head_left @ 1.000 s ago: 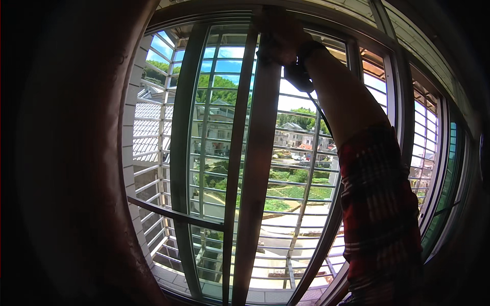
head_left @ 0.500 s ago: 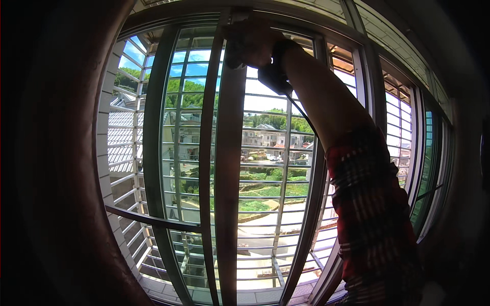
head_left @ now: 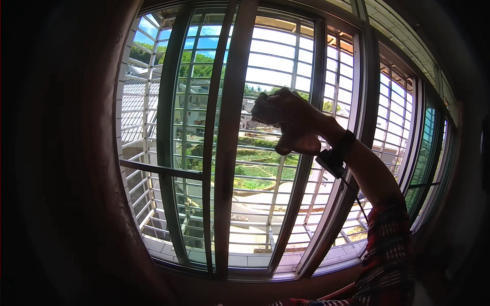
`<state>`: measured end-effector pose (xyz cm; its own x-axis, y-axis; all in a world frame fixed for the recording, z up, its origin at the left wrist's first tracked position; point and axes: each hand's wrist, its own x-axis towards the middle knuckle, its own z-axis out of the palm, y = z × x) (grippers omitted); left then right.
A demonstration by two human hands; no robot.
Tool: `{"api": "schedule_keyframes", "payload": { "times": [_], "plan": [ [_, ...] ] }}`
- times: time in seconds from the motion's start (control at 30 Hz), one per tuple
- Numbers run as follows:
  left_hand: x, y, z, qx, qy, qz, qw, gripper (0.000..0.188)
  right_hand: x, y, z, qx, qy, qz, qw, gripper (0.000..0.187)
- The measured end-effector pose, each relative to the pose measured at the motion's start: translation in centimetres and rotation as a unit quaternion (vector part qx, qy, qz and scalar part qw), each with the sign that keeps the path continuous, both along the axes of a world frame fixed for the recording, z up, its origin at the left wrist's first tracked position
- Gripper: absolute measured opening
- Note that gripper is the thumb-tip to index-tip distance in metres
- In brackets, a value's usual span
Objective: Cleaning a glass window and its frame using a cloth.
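Fingers (head_left: 270,104) curled near window upright (head_left: 234,102), metal bars (head_left: 275,198) behind.

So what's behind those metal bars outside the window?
Behind the bars: a grey roof at the left, a wooded hill, green plots and pale ground. The right hand covers a patch, and the dark window post a strip; what lies there can't be seen.
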<state>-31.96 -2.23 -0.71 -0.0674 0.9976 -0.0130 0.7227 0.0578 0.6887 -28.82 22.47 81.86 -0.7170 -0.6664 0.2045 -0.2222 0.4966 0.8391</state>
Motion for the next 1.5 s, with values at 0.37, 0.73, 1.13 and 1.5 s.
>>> {"api": "schedule_keyframes", "payload": {
  "times": [0.37,0.73,1.13,1.5],
  "plan": [
    [-7.0,6.6,42.1,0.38,0.265,0.152,0.873,0.039,8.9,11.9,-2.9,0.007,0.102,-0.073,0.992,0.078],
    [-4.3,9.2,30.6,0.187,0.178,-0.008,0.966,0.026,-0.4,9.1,-5.6,-0.137,0.193,0.067,0.969,0.055],
    [-3.3,5.6,27.2,0.174,0.072,0.113,0.976,0.02,-7.4,7.8,-14.2,-0.587,-0.093,0.095,0.799,0.048],
    [-8.9,13.5,48.0,0.338,0.415,0.144,0.832,0.056,7.4,16.4,-13.8,-0.197,0.208,-0.013,0.958,0.058]
  ]
}}
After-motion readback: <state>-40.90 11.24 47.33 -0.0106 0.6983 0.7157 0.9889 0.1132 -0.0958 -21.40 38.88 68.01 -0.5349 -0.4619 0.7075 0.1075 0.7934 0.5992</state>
